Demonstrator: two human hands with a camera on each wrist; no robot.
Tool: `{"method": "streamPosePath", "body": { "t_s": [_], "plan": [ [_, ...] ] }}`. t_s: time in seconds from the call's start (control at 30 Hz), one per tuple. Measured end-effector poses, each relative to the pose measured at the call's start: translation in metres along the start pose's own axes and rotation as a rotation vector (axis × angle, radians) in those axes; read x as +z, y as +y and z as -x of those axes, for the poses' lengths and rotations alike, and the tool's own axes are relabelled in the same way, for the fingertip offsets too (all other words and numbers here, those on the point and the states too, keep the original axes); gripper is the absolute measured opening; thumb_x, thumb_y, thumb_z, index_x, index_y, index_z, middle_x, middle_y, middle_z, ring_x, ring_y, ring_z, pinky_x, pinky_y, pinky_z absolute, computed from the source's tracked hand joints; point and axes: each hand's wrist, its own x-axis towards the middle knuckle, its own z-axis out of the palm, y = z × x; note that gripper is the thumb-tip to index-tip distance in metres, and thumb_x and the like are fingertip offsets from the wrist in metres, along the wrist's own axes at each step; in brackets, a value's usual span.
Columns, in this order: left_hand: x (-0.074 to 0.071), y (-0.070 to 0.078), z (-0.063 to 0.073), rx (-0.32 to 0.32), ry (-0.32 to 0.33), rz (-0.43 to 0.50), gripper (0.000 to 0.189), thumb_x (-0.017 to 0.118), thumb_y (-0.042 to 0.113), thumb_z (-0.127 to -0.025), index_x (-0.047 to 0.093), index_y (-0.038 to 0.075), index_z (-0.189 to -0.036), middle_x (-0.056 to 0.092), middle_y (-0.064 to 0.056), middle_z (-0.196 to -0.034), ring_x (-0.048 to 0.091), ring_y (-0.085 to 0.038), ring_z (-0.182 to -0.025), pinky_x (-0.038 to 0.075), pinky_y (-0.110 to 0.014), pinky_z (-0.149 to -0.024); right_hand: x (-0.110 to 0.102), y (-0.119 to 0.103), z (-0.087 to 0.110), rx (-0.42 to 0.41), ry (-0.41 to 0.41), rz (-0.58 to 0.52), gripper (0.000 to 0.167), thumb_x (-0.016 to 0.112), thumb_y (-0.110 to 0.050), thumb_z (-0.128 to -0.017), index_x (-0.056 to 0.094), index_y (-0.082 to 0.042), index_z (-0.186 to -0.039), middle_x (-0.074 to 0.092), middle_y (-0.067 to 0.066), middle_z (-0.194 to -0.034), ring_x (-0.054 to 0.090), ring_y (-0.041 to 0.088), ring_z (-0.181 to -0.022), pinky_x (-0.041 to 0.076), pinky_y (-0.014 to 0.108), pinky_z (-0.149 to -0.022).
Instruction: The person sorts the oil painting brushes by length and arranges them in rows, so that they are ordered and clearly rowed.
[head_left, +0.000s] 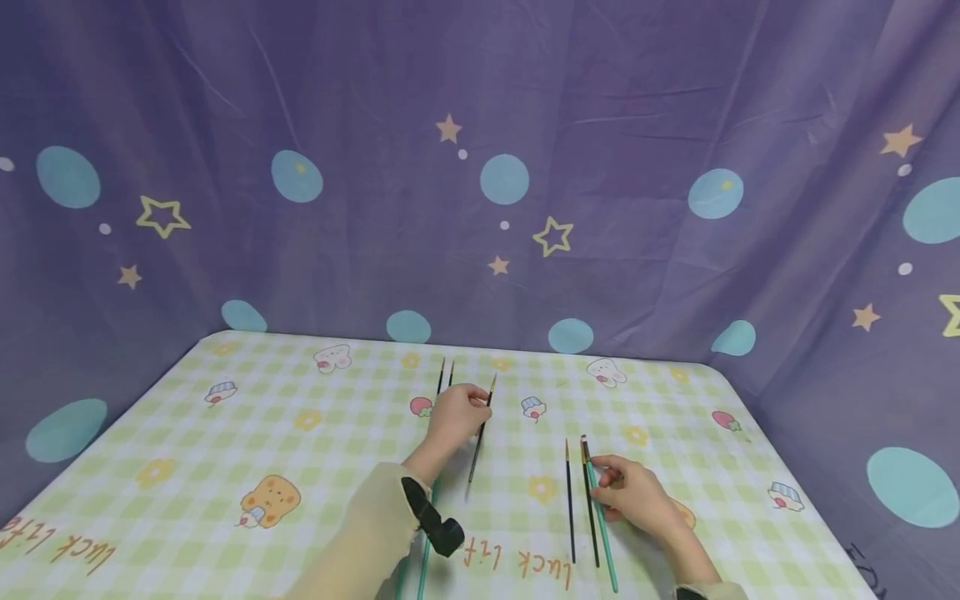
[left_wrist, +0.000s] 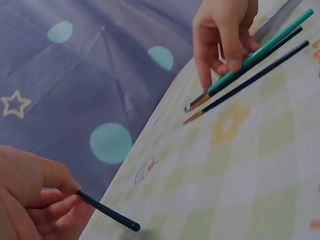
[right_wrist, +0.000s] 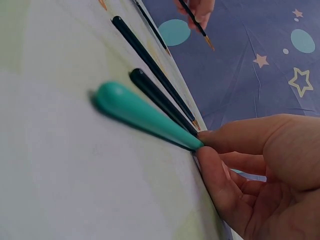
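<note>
My left hand [head_left: 456,415] pinches a thin black paintbrush [head_left: 478,446] between thumb and fingers, its bristles pointing away. In the left wrist view that brush's dark handle end [left_wrist: 112,213] sticks out below the fingers, above the cloth. My right hand [head_left: 636,496] pinches a teal-handled paintbrush [head_left: 606,542] that lies along the tablecloth. Close beside it on the left lie two black paintbrushes, a nearer one [head_left: 591,517] and one further left [head_left: 570,512]. Under my left forearm run more brushes with teal handles [head_left: 424,567], partly hidden by the hand and sleeve.
A green-and-white checked tablecloth [head_left: 337,454] with printed flowers and cartoon figures covers the table. Behind the table's far edge hangs a purple curtain [head_left: 622,275] with stars and blue dots. A black strap with a small camera [head_left: 442,529] sits on my left wrist.
</note>
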Motion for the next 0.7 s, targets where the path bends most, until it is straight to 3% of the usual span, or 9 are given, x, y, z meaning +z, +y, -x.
{"method": "streamPosePath", "body": {
  "t_s": [0.23,0.4,0.7],
  "plan": [
    [-0.018,-0.015,-0.006,-0.035,0.011,0.111,0.024,0.060,0.008,-0.080,0.066,0.006,-0.104,0.067,-0.005,-0.082,0.058,-0.010,-0.050,0.051,-0.031,-0.062,0.001,0.000,0.000,0.001,0.005,0.005,0.050,0.067,-0.005,-0.077,0.050,0.002,-0.124,0.051,0.006,-0.082,0.058,0.015,-0.067,0.053,0.028,-0.053],
    [-0.029,-0.029,-0.017,-0.071,0.029,0.206,0.025,0.059,0.007,-0.082,0.064,0.003,-0.106,0.064,-0.010,-0.085,0.058,-0.012,-0.054,0.051,-0.029,-0.055,0.001,0.000,-0.001,0.003,0.009,0.008,0.051,0.067,-0.005,-0.077,0.050,0.002,-0.124,0.052,0.006,-0.082,0.058,0.015,-0.067,0.053,0.028,-0.053],
    [-0.044,-0.052,-0.037,-0.085,0.059,0.212,0.027,0.061,0.008,-0.081,0.065,0.003,-0.107,0.064,-0.010,-0.085,0.056,-0.011,-0.052,0.048,-0.025,-0.050,0.001,0.000,0.000,0.002,0.008,0.014,0.051,0.068,-0.006,-0.076,0.051,0.001,-0.124,0.052,0.006,-0.082,0.058,0.015,-0.067,0.052,0.028,-0.053]
  ]
}}
